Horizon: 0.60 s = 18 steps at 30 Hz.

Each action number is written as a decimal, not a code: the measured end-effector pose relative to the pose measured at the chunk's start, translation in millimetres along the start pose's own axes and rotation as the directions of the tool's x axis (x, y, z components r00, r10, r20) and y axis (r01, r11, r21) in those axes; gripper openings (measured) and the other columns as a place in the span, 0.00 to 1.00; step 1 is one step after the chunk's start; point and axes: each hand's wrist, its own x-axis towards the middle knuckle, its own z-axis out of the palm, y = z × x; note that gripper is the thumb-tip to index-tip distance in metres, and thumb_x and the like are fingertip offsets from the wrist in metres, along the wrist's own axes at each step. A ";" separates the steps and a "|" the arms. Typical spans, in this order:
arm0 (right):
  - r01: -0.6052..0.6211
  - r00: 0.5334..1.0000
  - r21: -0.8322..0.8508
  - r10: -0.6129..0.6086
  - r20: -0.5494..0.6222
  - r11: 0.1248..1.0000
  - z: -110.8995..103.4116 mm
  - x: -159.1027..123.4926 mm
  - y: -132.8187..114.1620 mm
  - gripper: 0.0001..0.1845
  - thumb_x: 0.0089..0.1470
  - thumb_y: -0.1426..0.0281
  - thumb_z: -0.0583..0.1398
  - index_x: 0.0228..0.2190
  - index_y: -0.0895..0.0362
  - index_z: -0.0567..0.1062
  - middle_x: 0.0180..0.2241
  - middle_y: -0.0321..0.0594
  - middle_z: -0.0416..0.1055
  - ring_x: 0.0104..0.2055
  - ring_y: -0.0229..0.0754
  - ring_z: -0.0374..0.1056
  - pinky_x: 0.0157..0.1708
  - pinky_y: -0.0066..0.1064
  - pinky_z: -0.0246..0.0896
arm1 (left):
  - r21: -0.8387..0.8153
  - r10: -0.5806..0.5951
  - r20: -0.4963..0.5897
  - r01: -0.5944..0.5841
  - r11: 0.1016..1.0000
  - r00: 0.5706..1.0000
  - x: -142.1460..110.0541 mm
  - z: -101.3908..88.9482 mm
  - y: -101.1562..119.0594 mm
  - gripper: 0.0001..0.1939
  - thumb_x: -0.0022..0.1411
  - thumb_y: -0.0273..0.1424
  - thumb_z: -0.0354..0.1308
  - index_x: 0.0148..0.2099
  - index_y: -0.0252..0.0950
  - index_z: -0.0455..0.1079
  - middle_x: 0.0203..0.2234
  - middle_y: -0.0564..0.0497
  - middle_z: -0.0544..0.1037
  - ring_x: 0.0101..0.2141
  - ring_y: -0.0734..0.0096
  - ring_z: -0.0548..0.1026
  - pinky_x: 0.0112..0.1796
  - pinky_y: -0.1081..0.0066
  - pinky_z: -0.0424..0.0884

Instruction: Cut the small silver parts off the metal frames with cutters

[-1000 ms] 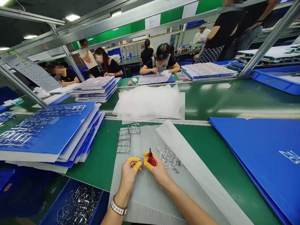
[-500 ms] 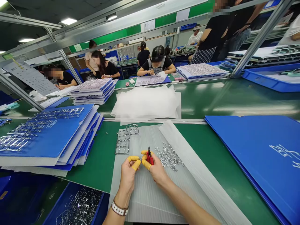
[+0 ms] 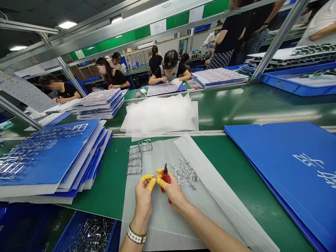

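- Squarely in front, the left hand (image 3: 143,196) has its yellow-covered thumb and forefinger pressed together on a small shiny piece (image 3: 155,177), mostly hidden by the fingertips.
- The right hand (image 3: 172,190) meets it there, fingers curled around red-handled cutters (image 3: 165,179) whose dark tips point away from the person.
- Both hands are above a translucent sheet (image 3: 162,224) on the green bench (image 3: 105,185); a patterned band (image 3: 136,236) circles the left wrist.
- Just beyond and to the right of the cutters lies a loose scatter of silvery pieces (image 3: 185,173), with a long folded strip (image 3: 212,185) of sheet running along its right side like a low border.
- Wire frames (image 3: 134,161) lie at the sheet's far left corner, apart from the hands.
- Farther ahead, a pile of white sheets (image 3: 160,113) takes up the middle, across the metal rail.
- To the left, a tall, uneven stack of blue boards and paper (image 3: 76,150) carries more metal frames (image 3: 19,154) and closes off that side; below it, a blue bin (image 3: 112,231) holds tangled metal frames.
- To the right, flat blue boards (image 3: 278,157) cover much of the bench.
- Across the bench, a person (image 3: 170,71) bends over a sheet of small parts.
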 end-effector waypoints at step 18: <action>0.422 0.899 -0.897 -0.190 0.395 0.129 -63.1 9.6 -40.9 0.12 0.47 0.77 0.57 0.36 0.57 0.71 0.31 0.43 0.70 0.35 0.48 0.65 0.34 0.35 0.54 | 0.109 -0.127 0.177 0.109 0.988 0.976 1.1 4.7 1.0 0.15 0.46 0.36 0.67 0.33 0.32 0.69 0.25 0.47 0.79 0.17 0.82 0.63 0.23 0.76 0.58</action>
